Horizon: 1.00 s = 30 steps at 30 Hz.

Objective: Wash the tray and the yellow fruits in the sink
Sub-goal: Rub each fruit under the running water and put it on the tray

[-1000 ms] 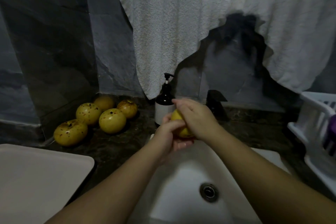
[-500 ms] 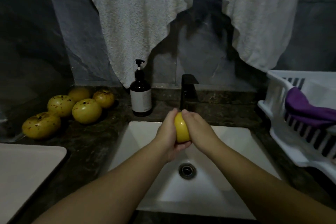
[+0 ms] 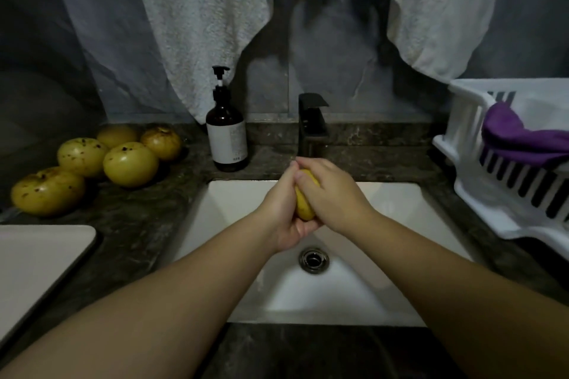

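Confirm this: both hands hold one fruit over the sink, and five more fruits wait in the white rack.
Wrong place. The head view shows the five fruits on the counter left of the sink, not in the rack. Both the left hand and right hand do hold one fruit.

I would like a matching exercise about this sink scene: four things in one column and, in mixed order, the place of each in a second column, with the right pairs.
Things:
1. purple cloth
2. soap bottle
3. tray
4. held yellow fruit

Places:
A. between both hands, above the sink
B. in the white rack
C. counter, lower left
D. left of the black tap

Pairs: 1-B, 2-D, 3-C, 4-A
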Motion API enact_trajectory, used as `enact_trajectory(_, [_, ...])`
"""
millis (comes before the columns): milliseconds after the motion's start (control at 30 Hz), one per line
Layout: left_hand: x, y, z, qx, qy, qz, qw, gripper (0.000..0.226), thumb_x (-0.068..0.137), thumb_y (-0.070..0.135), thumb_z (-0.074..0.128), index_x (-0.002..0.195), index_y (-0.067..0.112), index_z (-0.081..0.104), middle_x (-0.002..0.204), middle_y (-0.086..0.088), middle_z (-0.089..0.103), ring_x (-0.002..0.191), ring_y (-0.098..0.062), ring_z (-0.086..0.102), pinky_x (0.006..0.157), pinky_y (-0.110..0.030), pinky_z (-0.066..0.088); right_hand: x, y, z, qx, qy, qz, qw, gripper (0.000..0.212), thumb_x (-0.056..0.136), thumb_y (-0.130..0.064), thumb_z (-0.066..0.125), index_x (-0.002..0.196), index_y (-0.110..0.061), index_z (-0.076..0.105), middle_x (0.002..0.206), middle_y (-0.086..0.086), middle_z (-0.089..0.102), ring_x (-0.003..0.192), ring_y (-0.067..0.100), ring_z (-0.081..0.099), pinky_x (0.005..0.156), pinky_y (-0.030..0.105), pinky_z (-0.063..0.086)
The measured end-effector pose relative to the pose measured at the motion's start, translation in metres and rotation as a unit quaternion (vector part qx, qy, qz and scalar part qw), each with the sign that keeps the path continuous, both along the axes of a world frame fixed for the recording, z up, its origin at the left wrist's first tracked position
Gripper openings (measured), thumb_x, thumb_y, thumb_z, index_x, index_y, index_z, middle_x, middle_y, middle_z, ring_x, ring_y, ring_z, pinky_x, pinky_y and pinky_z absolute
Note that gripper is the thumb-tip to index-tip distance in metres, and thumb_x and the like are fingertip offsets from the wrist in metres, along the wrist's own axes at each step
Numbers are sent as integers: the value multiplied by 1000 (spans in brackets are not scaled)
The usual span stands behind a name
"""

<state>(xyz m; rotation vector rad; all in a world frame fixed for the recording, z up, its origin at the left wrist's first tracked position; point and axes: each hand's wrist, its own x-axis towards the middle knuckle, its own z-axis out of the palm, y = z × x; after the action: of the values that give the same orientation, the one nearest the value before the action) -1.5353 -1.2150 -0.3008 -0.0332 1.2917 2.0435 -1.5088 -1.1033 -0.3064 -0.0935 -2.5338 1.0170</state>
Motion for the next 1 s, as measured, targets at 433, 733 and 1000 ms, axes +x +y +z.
enact_trajectory(433, [-5,0,2,11,27,17,999,58,100,63,53,134,18,62,121,-14,74,107,-29,74,80,-45,64,1,7,5,-122,-73,-33,989,60,102,-61,40,150,-27,46,145,6,55,128,24,54,108,41,43])
enact_trajectory(733, [-4,1,4,101,-3,-9,995,53,103,50,53,133,7,63,119,-20,74,104,-33,76,75,-46,64,2,13,6,-199,-34,-32,979,54,100,-61,47,144,-30,51,136,1,60,117,17,58,100,39,48])
enact_trajectory(1000, [-15,-10,1,-23,48,-58,997,72,88,74,59,132,17,66,113,-10,76,98,-27,76,75,-43,62,6,19,5,-90,16,49,995,70,82,-43,81,142,-46,46,134,-7,50,116,13,55,94,33,51])
